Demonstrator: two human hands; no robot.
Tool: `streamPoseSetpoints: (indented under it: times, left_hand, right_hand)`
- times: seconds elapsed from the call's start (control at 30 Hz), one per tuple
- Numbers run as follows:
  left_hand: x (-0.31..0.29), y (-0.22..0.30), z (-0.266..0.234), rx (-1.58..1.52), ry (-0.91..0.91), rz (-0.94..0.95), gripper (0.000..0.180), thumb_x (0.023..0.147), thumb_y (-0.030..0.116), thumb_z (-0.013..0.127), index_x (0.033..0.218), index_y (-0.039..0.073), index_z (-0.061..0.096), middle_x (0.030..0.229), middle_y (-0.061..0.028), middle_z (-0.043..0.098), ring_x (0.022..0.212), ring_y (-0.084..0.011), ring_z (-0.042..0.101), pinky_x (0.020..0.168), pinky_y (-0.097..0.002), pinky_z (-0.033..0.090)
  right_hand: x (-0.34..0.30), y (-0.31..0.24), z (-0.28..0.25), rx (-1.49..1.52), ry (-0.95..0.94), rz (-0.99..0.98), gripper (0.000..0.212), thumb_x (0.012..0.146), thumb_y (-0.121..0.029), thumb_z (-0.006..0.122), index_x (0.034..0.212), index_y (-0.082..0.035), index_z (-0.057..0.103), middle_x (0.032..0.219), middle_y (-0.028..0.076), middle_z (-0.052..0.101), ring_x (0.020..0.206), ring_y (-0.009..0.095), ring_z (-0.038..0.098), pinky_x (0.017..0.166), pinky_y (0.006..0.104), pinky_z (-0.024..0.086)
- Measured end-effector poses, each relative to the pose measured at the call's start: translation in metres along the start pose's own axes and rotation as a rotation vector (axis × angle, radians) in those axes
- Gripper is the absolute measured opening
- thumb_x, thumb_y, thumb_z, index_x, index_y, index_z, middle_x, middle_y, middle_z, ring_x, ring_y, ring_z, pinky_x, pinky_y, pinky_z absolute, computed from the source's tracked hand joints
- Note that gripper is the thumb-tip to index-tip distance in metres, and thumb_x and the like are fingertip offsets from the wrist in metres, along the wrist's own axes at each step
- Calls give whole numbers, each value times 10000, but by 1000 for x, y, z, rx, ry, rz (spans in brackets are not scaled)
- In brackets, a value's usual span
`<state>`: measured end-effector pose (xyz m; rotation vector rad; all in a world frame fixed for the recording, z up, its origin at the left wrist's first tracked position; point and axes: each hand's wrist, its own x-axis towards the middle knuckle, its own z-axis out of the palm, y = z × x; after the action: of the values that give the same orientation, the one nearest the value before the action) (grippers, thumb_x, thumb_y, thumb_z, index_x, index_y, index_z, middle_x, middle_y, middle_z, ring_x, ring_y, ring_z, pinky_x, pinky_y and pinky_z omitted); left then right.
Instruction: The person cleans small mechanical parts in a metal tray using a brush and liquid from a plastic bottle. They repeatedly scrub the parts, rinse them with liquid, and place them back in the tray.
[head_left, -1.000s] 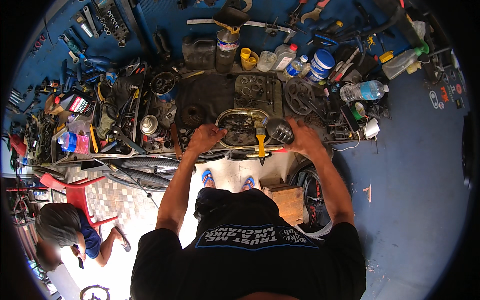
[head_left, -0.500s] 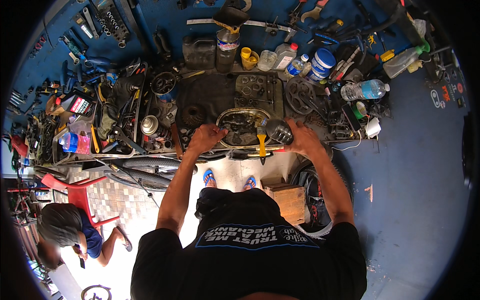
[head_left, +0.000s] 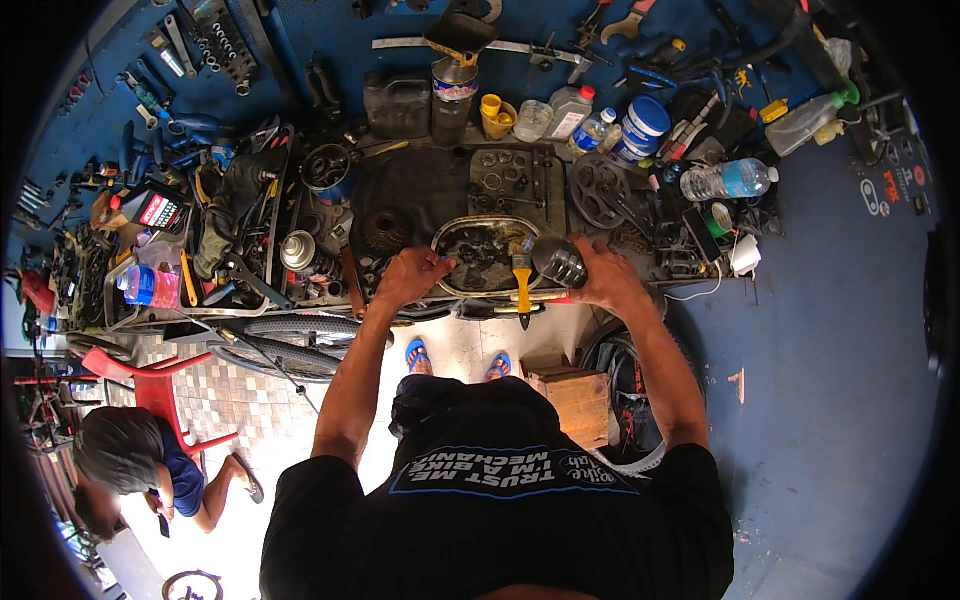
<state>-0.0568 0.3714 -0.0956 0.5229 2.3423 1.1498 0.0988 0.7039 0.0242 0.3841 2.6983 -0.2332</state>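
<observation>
An oval metal tray (head_left: 462, 292) with a pale rim and dark, wet, greasy parts in it sits at the bench's front edge. At its left rim my left hand (head_left: 408, 278) is closed, thumb and fingertips on the edge; the fingers' undersides are hidden. In my right hand (head_left: 607, 278) is a clear plastic bottle (head_left: 558, 262), tilted with its narrower end over the tray's right side. The bottle looks dark inside. Between the hands a paintbrush (head_left: 523, 285) with a yellow handle leans across the front rim, handle toward me.
A cassette of sprockets (head_left: 386, 232) lies left of the tray, a crankset (head_left: 600, 190) to its right. Behind stand a dark bottle with a funnel (head_left: 455, 95), yellow cups (head_left: 497, 117) and a blue-white tub (head_left: 645, 125). A person (head_left: 150, 460) sits by a red chair (head_left: 165, 385) at lower left.
</observation>
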Motion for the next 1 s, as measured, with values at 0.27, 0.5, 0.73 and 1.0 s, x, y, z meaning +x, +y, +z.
streamPoseSetpoints:
  times: [0.27,0.5,0.73,1.0]
  left_hand:
    - [-2,3,0,6,-1,-10,561,944,505,785,1031,-50,774,806,-129,791,789,-191,776,768,-342,582]
    - [-1,2,-1,20,-9,-17,527,948,498,782,1017,-25,782,795,-105,789,774,-179,770,761,-339,577]
    - [-2,2,-1,17,-1,-15,544,950,500,784,1020,-39,782,793,-120,786,779,-187,770,754,-344,579]
    - [-2,4,-2,22,-8,-40,532,953,506,777,1000,-24,789,778,-106,782,762,-180,758,750,-349,576]
  right_hand:
    - [-3,-5,-6,-11,-31,29,1183,662,-364,991,1641,-247,337,1438,245,588,1300,466,626,1108,556,495]
    - [0,-1,-3,-4,-38,30,1176,669,-363,983,1645,-246,338,1429,245,592,1296,464,630,1108,550,499]
    - [3,3,4,-11,-8,10,1172,641,-365,973,1629,-246,355,1408,241,609,1289,466,633,1091,554,515]
    - [5,5,7,6,19,5,1106,618,-334,942,1581,-249,405,1389,227,624,1266,478,643,1080,559,523]
